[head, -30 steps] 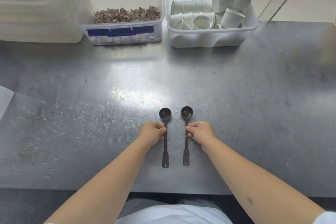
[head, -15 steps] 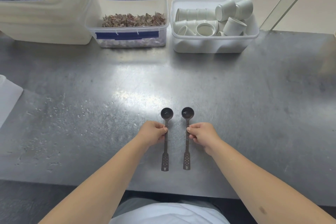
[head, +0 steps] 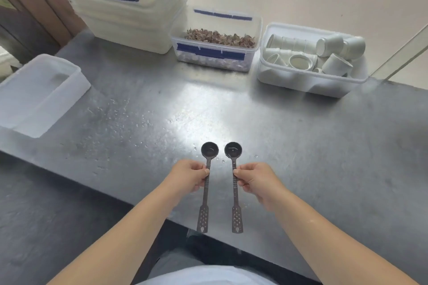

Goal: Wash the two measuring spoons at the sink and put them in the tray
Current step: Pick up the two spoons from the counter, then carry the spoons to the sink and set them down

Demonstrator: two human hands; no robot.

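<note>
1. No brand or readable writing shows anywhere; the only markings are strips of plain blue tape on the clear tub of brown flakes (head: 216, 50) and on the stack of white tubs (head: 129, 4) at the far left

2. The left hand (head: 188, 178) pinches the upper handle of the left measuring spoon (head: 206, 183) between thumb and curled fingers; the right hand (head: 253, 180) grasps the right measuring spoon (head: 235, 183) the same way

3. Both dark spoons sit side by side near the front of the steel counter (head: 301, 146), apart from each other, bowls pointing far and the perforated handle ends reaching the near edge. Whether they rest on the metal or are held just off it cannot be told

4. A white tub of small white cups (head: 312, 60) stands at the far right, just beside the flake tub. A translucent white tray (head: 39, 92) lies at the left edge of the counter, well apart from the spoons. Water droplets speckle the metal left of the spoons

5. Against half a second earlier, the view has swung left and tilted: the tray, then only a corner at the left edge, now shows almost whole, the tubs sit further right, and a brown frame appears at the far left

6. The hands keep the same grip at the same place on the handles, and the spoons hold their parallel arrangement, though the handle tips now overlap the counter's near edge
</note>
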